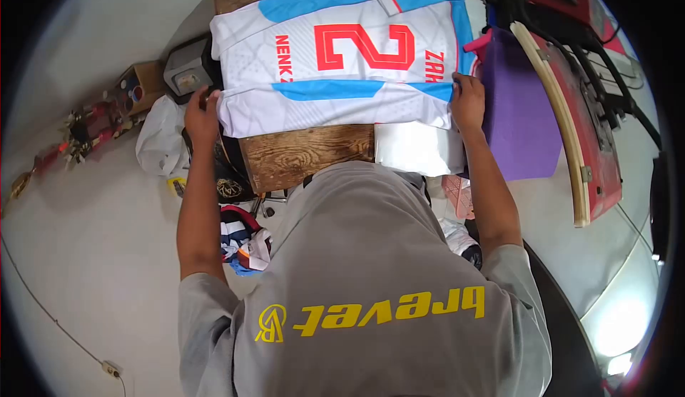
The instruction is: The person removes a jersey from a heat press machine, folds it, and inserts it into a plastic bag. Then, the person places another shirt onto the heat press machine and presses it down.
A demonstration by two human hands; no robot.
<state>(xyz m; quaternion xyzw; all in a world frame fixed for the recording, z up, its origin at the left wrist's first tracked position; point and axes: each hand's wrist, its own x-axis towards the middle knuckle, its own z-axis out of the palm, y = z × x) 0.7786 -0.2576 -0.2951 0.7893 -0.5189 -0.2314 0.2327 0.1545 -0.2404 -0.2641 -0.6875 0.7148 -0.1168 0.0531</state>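
A white jersey (300, 61) with blue panels and a red number 2 lies on the wooden table (300, 158), its near side folded over toward the middle. My left hand (202, 111) is at the jersey's left near corner, fingers slightly apart; whether it pinches the cloth is unclear. At the right near edge, my right hand (468, 101) has its fingers closed on the jersey. White plastic packaging (417, 148) lies at the table's front edge, just below the jersey.
Right of the table stand a purple surface (517, 111) and a red wood-edged board (596, 133). A grey boxy device (187, 72) and a white plastic bag (163, 136) are at the left. Clothes (242, 240) lie below the table.
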